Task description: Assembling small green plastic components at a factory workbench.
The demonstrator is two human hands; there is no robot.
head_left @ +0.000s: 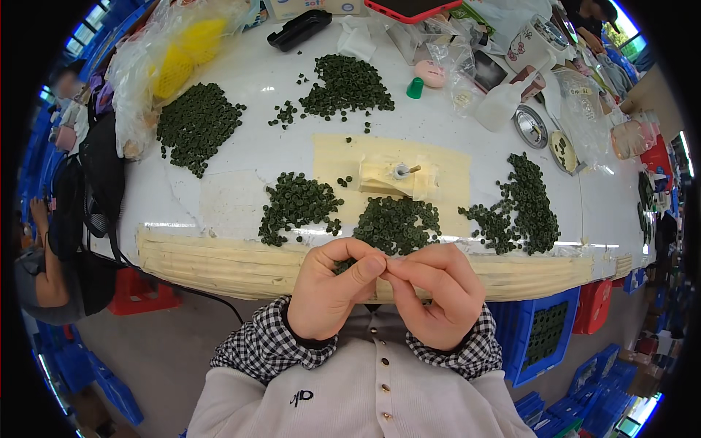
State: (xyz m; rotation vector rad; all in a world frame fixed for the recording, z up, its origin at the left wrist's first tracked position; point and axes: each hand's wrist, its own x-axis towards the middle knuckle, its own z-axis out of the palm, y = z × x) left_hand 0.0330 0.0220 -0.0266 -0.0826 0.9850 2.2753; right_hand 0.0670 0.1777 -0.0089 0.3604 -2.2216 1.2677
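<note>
My left hand (332, 285) and my right hand (438, 292) meet at the fingertips over the table's near edge. Both are pinched closed; whatever sits between the fingertips is too small to make out. Just beyond them lies a pile of small dark green ring-like parts (398, 223), partly hidden by my hands. More of these parts form a heap (299, 208) to the left and another heap (529, 208) to the right. Behind the middle pile, a small taped block (380, 177) with an upright metal pin (401, 170) stands on yellowish tape.
Farther piles of green parts (347, 86) lie at the back and left. A black case (299, 31), a green cap (415, 88), a white bottle (500, 106) and a round tin (531, 125) stand around the far side. A blue crate (537, 339) is below the right edge.
</note>
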